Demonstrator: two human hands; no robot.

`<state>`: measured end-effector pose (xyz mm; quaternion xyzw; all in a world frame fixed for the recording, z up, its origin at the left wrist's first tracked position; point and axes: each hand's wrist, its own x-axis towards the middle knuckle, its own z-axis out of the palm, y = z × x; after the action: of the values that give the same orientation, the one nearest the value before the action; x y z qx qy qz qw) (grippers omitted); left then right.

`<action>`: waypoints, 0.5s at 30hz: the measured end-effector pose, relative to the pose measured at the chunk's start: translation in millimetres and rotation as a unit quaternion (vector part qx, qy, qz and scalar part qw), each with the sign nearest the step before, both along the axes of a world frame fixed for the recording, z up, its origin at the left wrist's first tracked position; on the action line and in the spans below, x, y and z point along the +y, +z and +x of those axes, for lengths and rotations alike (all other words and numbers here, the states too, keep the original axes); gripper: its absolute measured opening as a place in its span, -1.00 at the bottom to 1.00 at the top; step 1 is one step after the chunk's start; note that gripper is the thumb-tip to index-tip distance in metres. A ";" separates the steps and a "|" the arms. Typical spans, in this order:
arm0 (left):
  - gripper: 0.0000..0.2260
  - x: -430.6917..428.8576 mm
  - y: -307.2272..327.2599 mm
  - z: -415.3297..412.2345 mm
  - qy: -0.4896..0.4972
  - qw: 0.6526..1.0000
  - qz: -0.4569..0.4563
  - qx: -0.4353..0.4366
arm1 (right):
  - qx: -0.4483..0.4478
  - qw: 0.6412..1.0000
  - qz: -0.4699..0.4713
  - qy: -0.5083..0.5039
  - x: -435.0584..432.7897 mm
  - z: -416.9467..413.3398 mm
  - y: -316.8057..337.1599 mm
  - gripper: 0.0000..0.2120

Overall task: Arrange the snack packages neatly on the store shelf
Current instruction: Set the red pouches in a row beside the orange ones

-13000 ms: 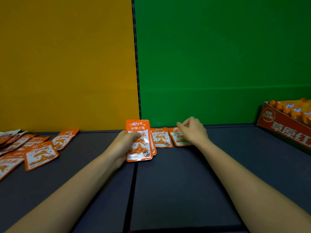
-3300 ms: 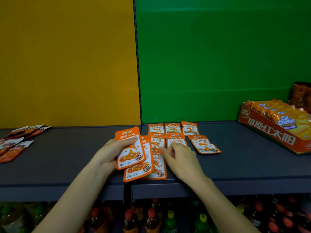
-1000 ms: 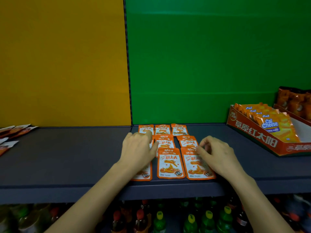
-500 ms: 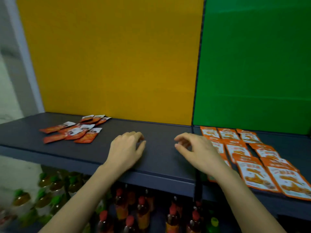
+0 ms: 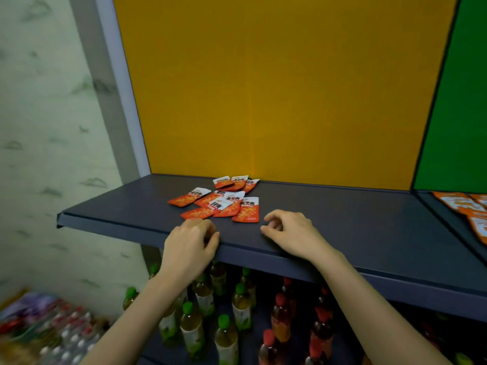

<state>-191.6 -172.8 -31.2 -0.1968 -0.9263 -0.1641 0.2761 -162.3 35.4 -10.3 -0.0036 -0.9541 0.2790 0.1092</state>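
Observation:
A loose heap of several small orange-red snack packets [image 5: 226,200] lies on the dark shelf [image 5: 355,222], in front of the yellow back panel. My left hand [image 5: 191,242] hovers at the shelf's front edge, just short of the nearest packet, fingers curled and holding nothing. My right hand [image 5: 290,233] rests on the shelf to the right of the heap, fingers loosely bent, also holding nothing. At the far right edge, part of the laid-out rows of orange packets [image 5: 471,209] shows below the green panel.
The shelf ends at the left against a grey upright [image 5: 116,101] and a pale wall. Below the shelf stand several drink bottles [image 5: 224,320] with green and red caps. More blurred goods [image 5: 39,327] lie at the lower left.
My view has swung further left and both hands have moved left toward the loose heap. The arranged rows have slid to the right edge of view.

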 end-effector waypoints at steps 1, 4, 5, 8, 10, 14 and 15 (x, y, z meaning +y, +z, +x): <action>-0.84 -10.3 0.1 -6.1 0.005 1.000 -0.001 -0.003 | -0.009 1.000 0.003 -0.011 -7.3 -9.7 1.0 -0.66; -0.83 -33.5 2.5 -24.8 0.020 1.000 -0.006 0.002 | -0.040 0.997 0.022 -0.055 -22.7 -37.5 4.0 -0.53; -0.83 -39.1 3.7 -31.7 0.023 1.000 -0.005 0.007 | -0.051 0.996 0.030 -0.068 -26.4 -46.3 5.0 -0.48; -0.75 -49.5 8.3 -56.2 0.042 0.999 -0.007 -0.002 | -0.077 0.992 0.048 -0.091 -35.4 -72.5 8.1 -0.34; -0.64 -49.5 12.7 -76.6 0.064 0.997 -0.032 -0.029 | -0.090 0.990 0.048 -0.098 -40.6 -90.2 10.3 -0.25; -0.36 -42.3 22.6 -118.2 0.079 0.987 -0.060 -0.126 | -0.113 0.984 0.073 -0.119 -46.1 -120.4 13.8 -0.17; -0.29 -40.4 24.4 -128.2 0.079 0.983 -0.058 -0.158 | -0.115 0.982 0.081 -0.125 -45.8 -126.2 14.1 -0.16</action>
<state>-319.8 -213.2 -6.9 -0.1104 -0.9787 -0.1172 0.1270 -288.5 -10.4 3.9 -0.1463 -0.9717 0.1825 0.0325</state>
